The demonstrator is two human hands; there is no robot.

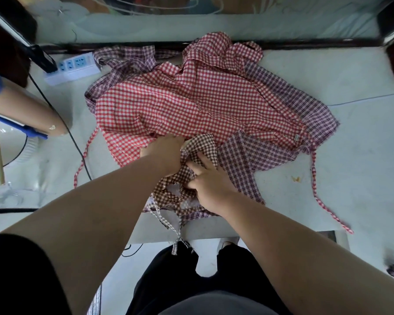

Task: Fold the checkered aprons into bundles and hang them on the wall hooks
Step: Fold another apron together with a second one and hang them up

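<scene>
My left hand (166,153) and right hand (206,181) both grip the brown apron (203,144); it looks limp and light, best gathered by its hems.

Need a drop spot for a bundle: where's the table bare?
Widest: table right of purple plaid apron. Narrower: left, this side of the power strip, black cable crossing. Crowded: front centre, left hand and right hand grip the brown checkered apron.
</scene>
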